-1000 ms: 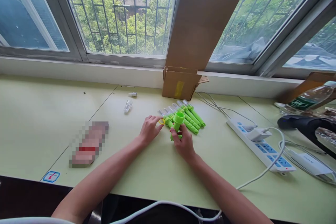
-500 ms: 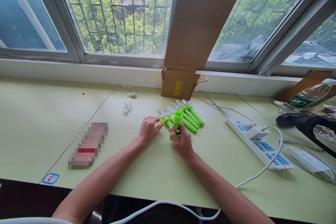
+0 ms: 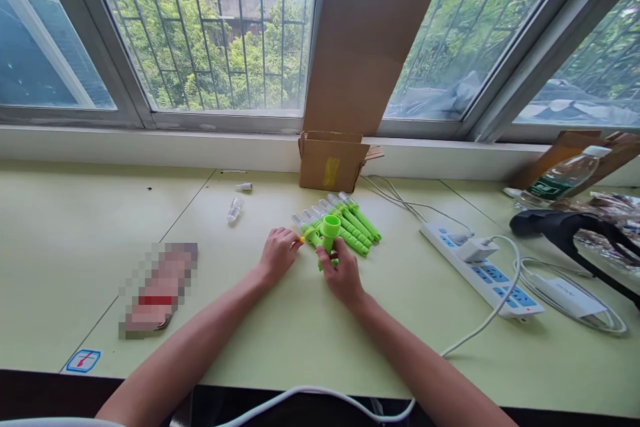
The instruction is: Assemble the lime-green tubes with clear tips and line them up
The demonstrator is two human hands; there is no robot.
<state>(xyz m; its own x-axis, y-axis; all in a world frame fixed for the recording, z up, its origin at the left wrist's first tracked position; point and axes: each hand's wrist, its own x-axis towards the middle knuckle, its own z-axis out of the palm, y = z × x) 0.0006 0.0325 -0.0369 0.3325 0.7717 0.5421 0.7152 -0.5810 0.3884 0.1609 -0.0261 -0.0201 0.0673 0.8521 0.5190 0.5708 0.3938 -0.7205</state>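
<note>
My right hand [image 3: 341, 273] is closed around a bright green plastic tube [image 3: 330, 228] with a wide, open, cup-like top, held upright. In a pinch, my left hand [image 3: 280, 253] has a small yellow ring [image 3: 302, 239], just left of the tube and apart from it; the fingers hide most of it. Behind the hands lies a row of several green tubes with clear tips [image 3: 356, 235], side by side on the table. Farther back to the left are a clear plastic piece [image 3: 235, 209] and a small whitish cap-like piece [image 3: 244, 187].
A cardboard box [image 3: 330, 170] stands against the sill. On the right are a white power strip [image 3: 480, 270] with plugs and cables, a black curved object [image 3: 560, 227] and a plastic bottle [image 3: 565, 177]. A blurred-out flat item [image 3: 163, 290] lies left on the pale green table [image 3: 250, 347].
The yellow ring shows less than before, turned between my left fingers. My left hand is slightly farther from the green tube. The whole view has shifted a little.
</note>
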